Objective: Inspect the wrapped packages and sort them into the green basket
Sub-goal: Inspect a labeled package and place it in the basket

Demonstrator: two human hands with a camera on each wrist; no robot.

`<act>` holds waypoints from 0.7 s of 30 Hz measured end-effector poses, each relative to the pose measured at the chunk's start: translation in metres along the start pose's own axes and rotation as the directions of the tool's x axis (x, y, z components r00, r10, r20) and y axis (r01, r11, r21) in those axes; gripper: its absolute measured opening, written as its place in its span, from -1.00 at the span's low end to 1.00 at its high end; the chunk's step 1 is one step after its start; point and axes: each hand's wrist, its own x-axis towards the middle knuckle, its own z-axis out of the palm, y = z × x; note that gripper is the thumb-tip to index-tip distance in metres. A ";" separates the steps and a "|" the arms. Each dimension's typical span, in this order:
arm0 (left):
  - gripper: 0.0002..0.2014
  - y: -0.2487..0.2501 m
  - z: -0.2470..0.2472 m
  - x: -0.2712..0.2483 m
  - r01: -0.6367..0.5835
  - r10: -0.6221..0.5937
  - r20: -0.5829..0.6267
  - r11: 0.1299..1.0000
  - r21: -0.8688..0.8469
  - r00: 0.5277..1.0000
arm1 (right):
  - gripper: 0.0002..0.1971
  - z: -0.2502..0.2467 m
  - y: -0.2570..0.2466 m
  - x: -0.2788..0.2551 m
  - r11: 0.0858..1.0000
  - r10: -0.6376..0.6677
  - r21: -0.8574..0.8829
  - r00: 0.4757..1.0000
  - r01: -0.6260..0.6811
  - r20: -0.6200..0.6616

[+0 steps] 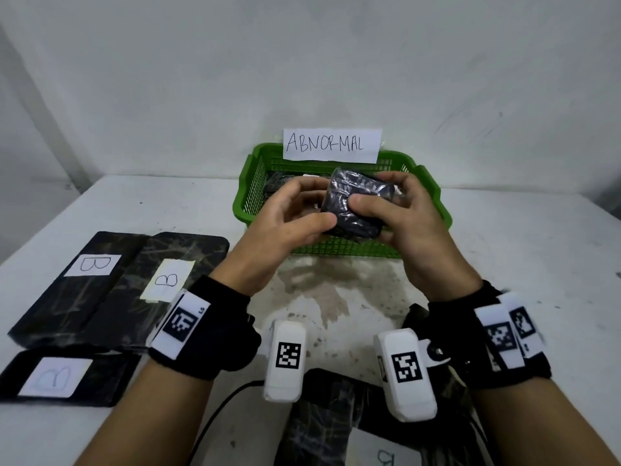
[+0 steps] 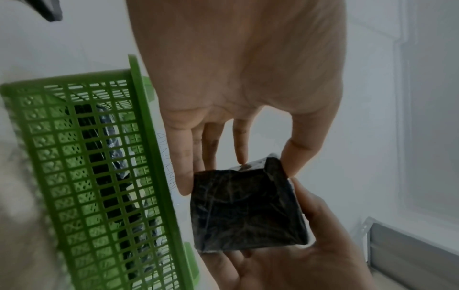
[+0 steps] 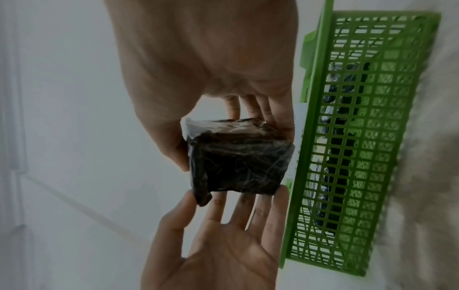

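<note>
A small black package wrapped in clear film [image 1: 358,205] is held in the air over the front part of the green mesh basket [image 1: 336,252]. My left hand [image 1: 323,203] pinches its left edge between thumb and fingertips. My right hand [image 1: 371,191] grips its right side, thumb on the near face and fingers behind. In the left wrist view the package [image 2: 248,212] hangs beside the basket wall [image 2: 99,176]. The right wrist view shows the package [image 3: 236,162] pinched from both ends, next to the basket [image 3: 360,137].
A paper sign reading ABNORMAL [image 1: 332,144] stands on the basket's far rim, and dark wrapped packages [image 1: 279,183] lie inside. Three flat black packages labelled B [image 1: 90,280] [image 1: 158,280] [image 1: 53,378] lie on the white table at left. Another [image 1: 353,432] lies near me beside a black cable [image 1: 215,415].
</note>
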 end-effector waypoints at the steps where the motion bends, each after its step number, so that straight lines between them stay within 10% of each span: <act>1: -0.63 -0.001 -0.001 0.000 0.007 -0.007 0.008 1.000 0.004 1.000 | -0.38 0.000 0.001 0.000 0.999 -0.017 -0.027 1.000 0.018 0.003; 11: -0.53 0.005 -0.005 -0.003 0.125 -0.122 0.028 0.976 -0.180 0.992 | 0.03 -0.009 0.000 -0.007 0.921 -0.206 -0.262 0.930 0.290 0.305; 21: -0.34 -0.001 0.007 -0.003 0.030 -0.020 0.070 0.989 -0.142 0.997 | -0.34 -0.014 0.001 0.002 0.988 0.018 -0.152 0.981 0.011 0.192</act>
